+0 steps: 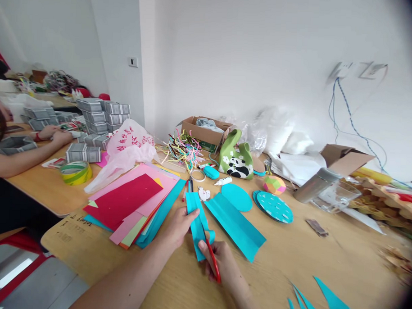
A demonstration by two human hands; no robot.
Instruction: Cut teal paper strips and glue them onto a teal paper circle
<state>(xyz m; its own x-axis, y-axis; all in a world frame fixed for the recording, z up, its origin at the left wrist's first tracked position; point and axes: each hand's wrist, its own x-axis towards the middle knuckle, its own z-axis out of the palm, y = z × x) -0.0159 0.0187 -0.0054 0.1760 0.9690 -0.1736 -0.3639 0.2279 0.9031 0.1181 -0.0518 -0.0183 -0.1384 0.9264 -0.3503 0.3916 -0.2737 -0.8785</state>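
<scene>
Pinched in my left hand (180,225) is a folded strip of turquoise paper (196,231), held above the wooden table. My right hand (221,258) grips red-handled scissors (213,258), whose blades lie at the paper's right side, where a narrow curled piece hangs off. Just right of my hands rests a larger creased turquoise sheet (237,225). Behind it are a turquoise paper oval (236,197) and white-spotted turquoise ovals (275,206). Cut turquoise scraps (332,298) lie at the lower right.
Left of my hands is a stack of coloured paper (130,201). Farther back stand a green panda bag (238,158), pipe cleaners (186,149) and a cardboard box (207,129). A steel flask (316,185) leans at right. At left, a co-worker's hands (54,133) are near grey boxes (82,153).
</scene>
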